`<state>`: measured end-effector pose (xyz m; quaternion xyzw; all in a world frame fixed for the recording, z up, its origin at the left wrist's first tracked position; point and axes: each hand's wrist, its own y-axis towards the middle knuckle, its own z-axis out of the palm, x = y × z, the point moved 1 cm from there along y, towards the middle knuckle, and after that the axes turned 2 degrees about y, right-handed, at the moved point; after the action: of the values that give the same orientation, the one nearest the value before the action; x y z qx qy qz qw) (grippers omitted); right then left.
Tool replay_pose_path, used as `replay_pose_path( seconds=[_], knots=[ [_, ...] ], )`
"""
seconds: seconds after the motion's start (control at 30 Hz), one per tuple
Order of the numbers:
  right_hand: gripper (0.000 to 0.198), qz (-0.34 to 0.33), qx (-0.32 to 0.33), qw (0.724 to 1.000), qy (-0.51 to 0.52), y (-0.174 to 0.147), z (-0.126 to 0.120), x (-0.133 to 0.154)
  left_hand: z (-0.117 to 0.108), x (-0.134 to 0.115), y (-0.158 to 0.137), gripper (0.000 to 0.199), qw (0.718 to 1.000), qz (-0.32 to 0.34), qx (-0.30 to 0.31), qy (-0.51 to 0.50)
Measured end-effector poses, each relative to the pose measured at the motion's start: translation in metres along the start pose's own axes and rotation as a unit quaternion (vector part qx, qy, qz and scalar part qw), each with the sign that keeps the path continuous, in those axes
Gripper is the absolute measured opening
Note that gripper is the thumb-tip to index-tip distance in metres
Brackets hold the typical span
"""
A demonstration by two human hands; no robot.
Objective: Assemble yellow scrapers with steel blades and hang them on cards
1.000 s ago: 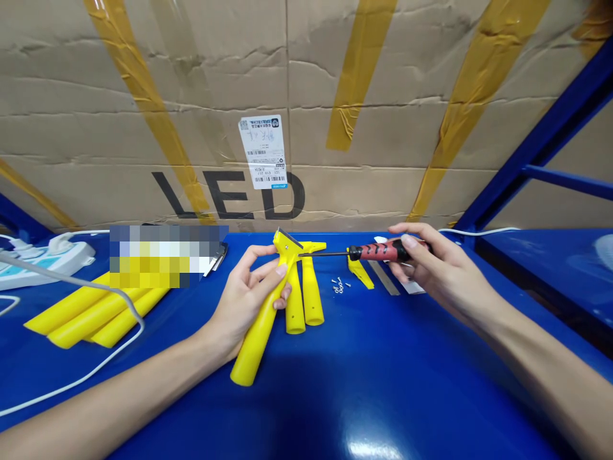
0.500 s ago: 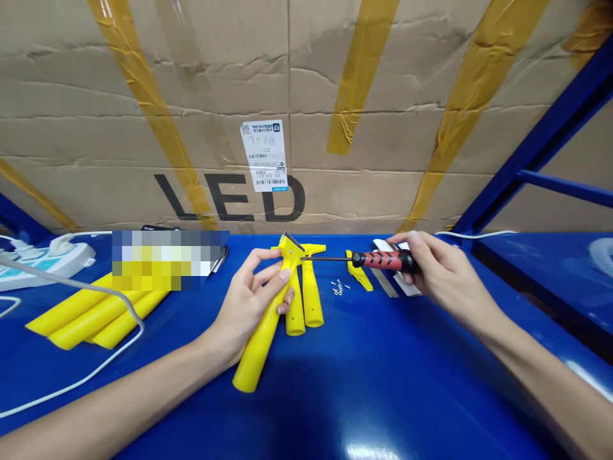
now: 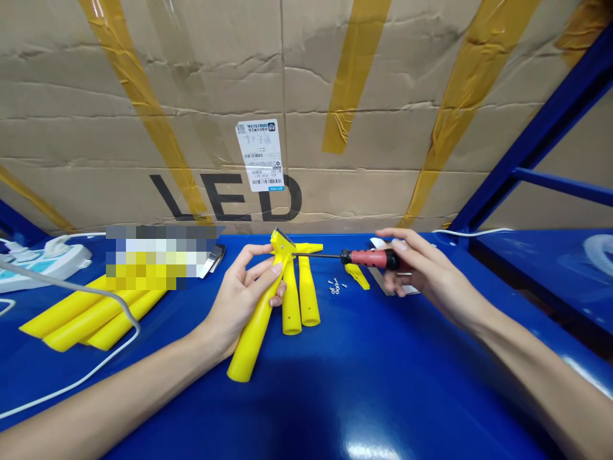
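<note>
My left hand (image 3: 252, 287) is closed round the neck of a yellow scraper (image 3: 251, 348), its handle slanting down toward me. A metal blade (image 3: 284, 237) sits in the scraper's head, with a small screw beside it. My right hand (image 3: 416, 260) holds the butt end of a screwdriver (image 3: 371, 258) with a red and black handle, its fingers partly spread. The screwdriver's shaft lies level, and its tip meets the scraper's head from the right. Behind the held scraper, two more yellow scraper handles (image 3: 309, 297) lie on the table.
On the blue table (image 3: 306, 396) are several small screws (image 3: 335, 286), a yellow clamp piece (image 3: 357, 276) and flat strips partly behind my right hand. Yellow tubes (image 3: 79, 324), a white cable and a power strip (image 3: 48, 263) lie left. A cardboard box (image 3: 364, 185) stands behind.
The scraper and screwdriver have shifted slightly left in view, as has the whole scene. The screwdriver's handle has turned, and my right fingers have changed their position round its end.
</note>
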<state>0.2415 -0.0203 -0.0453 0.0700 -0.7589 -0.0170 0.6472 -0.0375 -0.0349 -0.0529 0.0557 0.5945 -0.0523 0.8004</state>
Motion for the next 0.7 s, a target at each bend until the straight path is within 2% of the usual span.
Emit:
replay_pose_path(
  seconds=[0.1, 0.2, 0.3, 0.37, 0.47, 0.57, 0.63, 0.7],
  knots=[
    [0.050, -0.025, 0.039, 0.998, 0.050, -0.0014, -0.0011, 0.0036, 0.0002, 0.0000, 0.0009, 0.032, 1.000, 0.000, 0.001, 0.004],
    [0.034, -0.046, -0.014, 0.998, -0.036, -0.0003, -0.0027, 0.0018, 0.0025, 0.0000, -0.0009, 0.030, 1.000, -0.004, 0.010, 0.008],
    [0.042, -0.017, -0.051, 0.993, -0.108, 0.0004, -0.0045, 0.0003, 0.0043, 0.0000, -0.0038, 0.029, 1.000, -0.006, 0.010, 0.016],
    [0.041, 0.000, -0.013, 0.997, -0.070, -0.0002, -0.0051, 0.0019, 0.0043, -0.0002, -0.0049, 0.030, 1.000, -0.001, 0.005, 0.019],
    [0.047, -0.021, 0.037, 0.999, 0.011, -0.0006, -0.0056, 0.0046, 0.0038, -0.0005, -0.0055, 0.029, 1.000, -0.002, -0.002, 0.019],
    [0.034, -0.045, -0.006, 0.999, -0.030, 0.0013, -0.0061, 0.0024, 0.0051, -0.0010, -0.0064, 0.030, 1.000, -0.012, 0.004, 0.015],
    [0.037, -0.039, -0.058, 0.993, -0.092, 0.0025, -0.0070, 0.0005, 0.0067, -0.0016, -0.0074, 0.032, 1.000, -0.019, 0.009, 0.011],
    [0.042, -0.023, -0.065, 0.992, -0.103, 0.0022, -0.0084, 0.0011, 0.0079, -0.0024, -0.0079, 0.034, 1.000, -0.024, 0.010, 0.010]
  ],
)
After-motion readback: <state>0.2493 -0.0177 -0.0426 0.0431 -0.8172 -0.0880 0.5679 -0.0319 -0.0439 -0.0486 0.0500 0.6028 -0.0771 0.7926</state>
